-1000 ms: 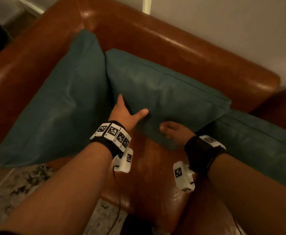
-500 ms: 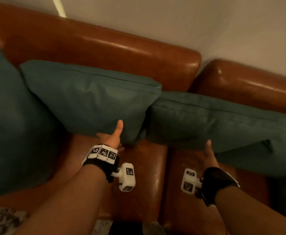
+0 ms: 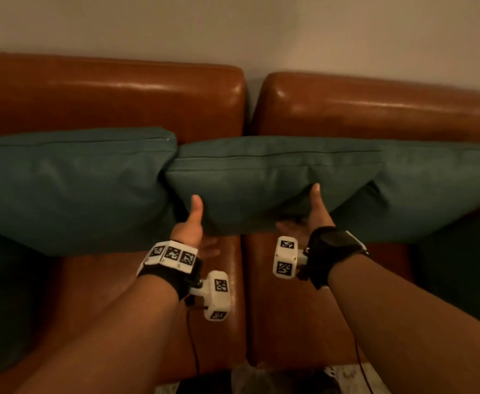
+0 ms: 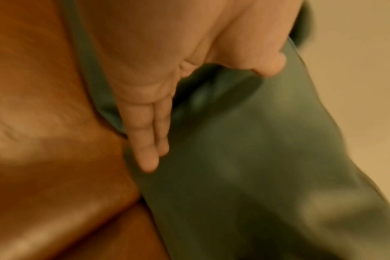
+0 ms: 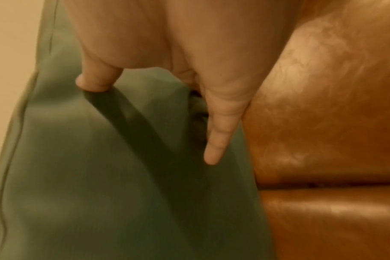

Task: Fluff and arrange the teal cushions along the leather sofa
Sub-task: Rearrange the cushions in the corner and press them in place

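Your left hand (image 3: 189, 233) holds the middle teal cushion (image 3: 264, 183) near its lower left corner: the thumb lies up the front face and, in the left wrist view, the straight fingers (image 4: 148, 140) are tucked under the bottom edge against the leather. Your right hand (image 3: 308, 223) takes the same cushion further along its lower edge, thumb pressed into the front so the fabric creases, fingers (image 5: 220, 126) slipped in flat beneath the cushion, between it and the seat. So both of your hands pinch this cushion between thumb and fingers.

That cushion stands along the back edge of the leather sofa (image 3: 113, 89), leaning on the backrest and spanning the gap between the two back sections. Its left end is touching the left teal cushion (image 3: 71, 189), which overlaps it slightly. Its right end runs into the right teal cushion (image 3: 432, 194), and you cannot tell where one ends and the other begins.

Your wrist bands carry white marker blocks (image 3: 217, 294). A patterned rug (image 3: 344, 376) shows past the seat's front edge.
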